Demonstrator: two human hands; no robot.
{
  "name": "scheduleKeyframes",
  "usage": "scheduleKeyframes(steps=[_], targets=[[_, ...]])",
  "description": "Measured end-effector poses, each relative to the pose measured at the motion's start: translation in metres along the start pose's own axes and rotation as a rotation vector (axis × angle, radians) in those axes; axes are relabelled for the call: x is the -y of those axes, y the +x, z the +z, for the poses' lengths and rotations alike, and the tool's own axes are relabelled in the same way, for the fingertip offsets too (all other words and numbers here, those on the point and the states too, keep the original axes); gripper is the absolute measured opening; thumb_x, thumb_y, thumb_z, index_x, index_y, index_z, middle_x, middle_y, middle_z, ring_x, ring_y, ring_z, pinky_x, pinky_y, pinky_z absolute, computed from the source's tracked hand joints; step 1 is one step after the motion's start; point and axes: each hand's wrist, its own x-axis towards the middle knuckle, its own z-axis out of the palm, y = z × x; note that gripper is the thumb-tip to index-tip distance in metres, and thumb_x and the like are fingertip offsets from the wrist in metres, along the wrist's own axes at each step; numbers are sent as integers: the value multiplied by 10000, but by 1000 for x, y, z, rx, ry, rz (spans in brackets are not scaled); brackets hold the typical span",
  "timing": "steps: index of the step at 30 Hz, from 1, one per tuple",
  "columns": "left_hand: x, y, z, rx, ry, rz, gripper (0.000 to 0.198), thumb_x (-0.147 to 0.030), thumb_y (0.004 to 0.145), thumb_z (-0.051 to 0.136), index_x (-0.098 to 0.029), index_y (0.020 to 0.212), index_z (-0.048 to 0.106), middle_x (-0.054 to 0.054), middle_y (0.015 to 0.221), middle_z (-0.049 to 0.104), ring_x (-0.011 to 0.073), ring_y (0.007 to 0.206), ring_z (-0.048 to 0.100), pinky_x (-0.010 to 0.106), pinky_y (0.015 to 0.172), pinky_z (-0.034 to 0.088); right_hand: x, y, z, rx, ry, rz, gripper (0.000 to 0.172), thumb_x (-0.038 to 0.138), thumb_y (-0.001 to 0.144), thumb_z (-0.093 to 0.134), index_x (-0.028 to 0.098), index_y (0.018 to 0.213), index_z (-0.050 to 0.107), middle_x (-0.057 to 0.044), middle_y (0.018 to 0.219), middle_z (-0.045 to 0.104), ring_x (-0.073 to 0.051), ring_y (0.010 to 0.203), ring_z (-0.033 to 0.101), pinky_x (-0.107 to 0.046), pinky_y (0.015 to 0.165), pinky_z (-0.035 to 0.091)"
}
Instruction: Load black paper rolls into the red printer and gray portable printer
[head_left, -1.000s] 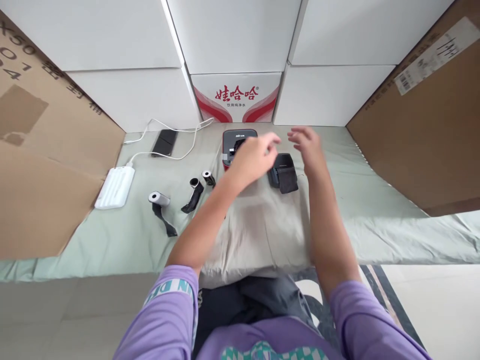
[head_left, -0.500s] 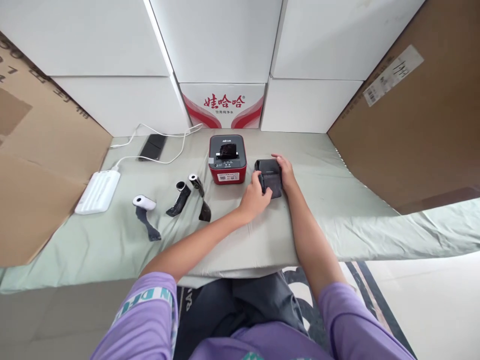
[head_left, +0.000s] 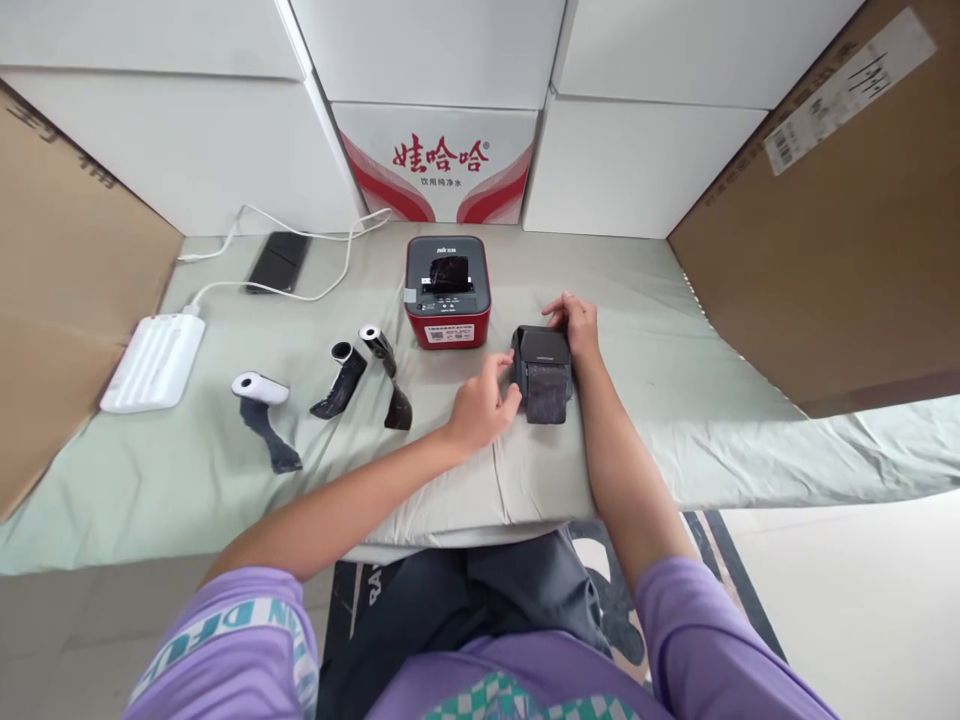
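Note:
A small black portable printer [head_left: 544, 346] lies on the cloth-covered table in front of me. A dark strip of paper [head_left: 547, 396] hangs from its near side. My left hand [head_left: 482, 406] is just left of the printer, thumb and index finger apart, nothing between them. On the other side, my right hand [head_left: 576, 325] rests by the printer's far right corner. Its fingers are loosely bent and point left behind the printer, gripping nothing. Farther back stands a red and black printer [head_left: 448, 333], with a black strip [head_left: 450, 273] sticking out of its top.
Left of centre lie three paper rolls with dark tails: a white roll [head_left: 260, 388], a dark roll [head_left: 343, 375] and another roll [head_left: 380, 350]. A white power bank [head_left: 154, 365], a cable [head_left: 270, 290] and a black phone [head_left: 278, 262] lie farther left. Cardboard [head_left: 832, 260] and white boxes [head_left: 442, 60] surround the table.
My left hand has come off the small printer and moved left. My right hand has loosened at its side. The dark strip shows more fully, and the view has shifted.

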Motion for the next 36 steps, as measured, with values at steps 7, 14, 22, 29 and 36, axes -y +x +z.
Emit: scheduleKeyframes(steps=[7,14,22,29,36], targets=[[0,4,-4,59,245,92,189,-174,804,576,-246,964,645,54,1054,782,216,784,690,363,740,493,3,-2,3,20,61,52,682,855,826,509,220,667,697,-43,568,642,-177,543,577,-370,651,481],[-5,10,-14,133,395,116,144,-228,775,632,-227,692,514,68,1161,796,204,708,677,347,602,400,4,-1,4,-41,39,59,723,908,823,461,226,689,662,-23,539,617,-163,510,585,-340,591,487],[0,11,-12,83,462,173,117,-209,792,618,-210,693,556,64,1343,745,182,691,681,336,573,384,3,1,6,-68,89,37,695,870,861,473,225,673,651,-17,507,615,-171,500,632,-326,545,523],[7,12,-11,30,475,240,111,-185,819,594,-207,710,601,47,1350,742,194,752,730,336,562,402,7,2,4,-44,164,91,677,862,832,539,207,699,645,-12,538,653,-140,500,654,-262,513,530],[11,11,-8,16,558,279,128,-212,869,578,-194,804,686,95,1405,704,208,794,753,322,561,433,7,4,3,-30,230,110,668,872,819,539,218,722,628,-3,553,659,-131,459,634,-250,450,507]])
